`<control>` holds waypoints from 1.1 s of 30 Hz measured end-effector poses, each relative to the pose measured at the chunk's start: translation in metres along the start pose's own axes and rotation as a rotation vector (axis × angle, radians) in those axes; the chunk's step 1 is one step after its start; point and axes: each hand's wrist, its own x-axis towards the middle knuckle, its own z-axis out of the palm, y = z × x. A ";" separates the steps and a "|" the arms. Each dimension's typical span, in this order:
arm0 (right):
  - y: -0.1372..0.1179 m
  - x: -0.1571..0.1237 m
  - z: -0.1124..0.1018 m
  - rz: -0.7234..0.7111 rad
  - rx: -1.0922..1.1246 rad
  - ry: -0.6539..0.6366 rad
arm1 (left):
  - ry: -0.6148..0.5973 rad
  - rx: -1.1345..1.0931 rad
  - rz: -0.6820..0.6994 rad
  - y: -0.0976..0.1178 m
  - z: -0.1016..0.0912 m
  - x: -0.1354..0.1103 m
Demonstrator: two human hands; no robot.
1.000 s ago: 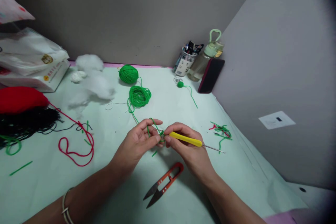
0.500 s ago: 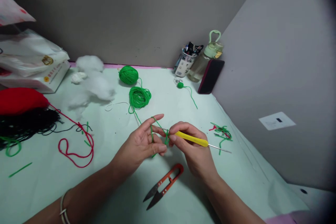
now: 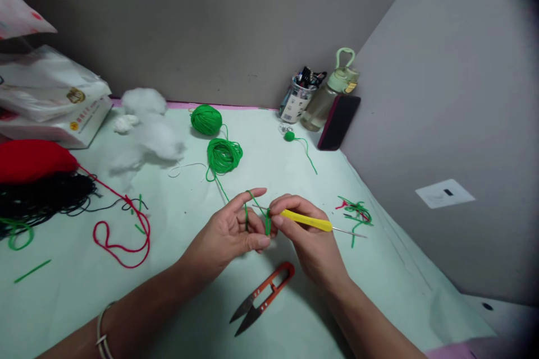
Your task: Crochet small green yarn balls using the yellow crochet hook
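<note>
Green yarn [image 3: 268, 222] is looped between my hands, with one strand wrapped over the raised index finger of my left hand [image 3: 236, 230]. That hand's thumb and other fingers pinch the yarn's lower end. My right hand [image 3: 307, 230] grips a crochet hook [image 3: 306, 220] by its yellow handle. The hook's thin metal tip passes through the green loop, and its other metal end points right. A strand runs back from my left hand to a loose coil of green yarn [image 3: 224, 156], in front of a green yarn ball [image 3: 206, 120].
Orange thread snips [image 3: 273, 290] lie just below my hands, blades toward me. White stuffing [image 3: 154, 129], red yarn [image 3: 37, 161] and black yarn [image 3: 46, 199] are at left. Yarn scraps [image 3: 357, 213] lie at right; a phone [image 3: 339, 122] and a bottle [image 3: 322, 104] stand behind.
My left thumb and fingers have closed nearer the hook, and the green loop now hangs straighter below it. The hook has shifted slightly left.
</note>
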 end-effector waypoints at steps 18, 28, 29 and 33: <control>-0.002 0.001 -0.002 -0.057 -0.004 0.029 | 0.006 0.071 0.024 -0.007 -0.001 -0.003; -0.008 -0.003 0.006 -0.190 -0.154 0.032 | 0.144 -0.053 0.080 -0.006 0.008 -0.006; -0.008 -0.004 0.008 -0.204 -0.169 0.028 | 0.147 -0.076 0.072 -0.007 0.009 -0.006; -0.008 -0.005 0.010 -0.234 -0.203 0.026 | 0.145 -0.155 0.036 -0.009 0.010 -0.006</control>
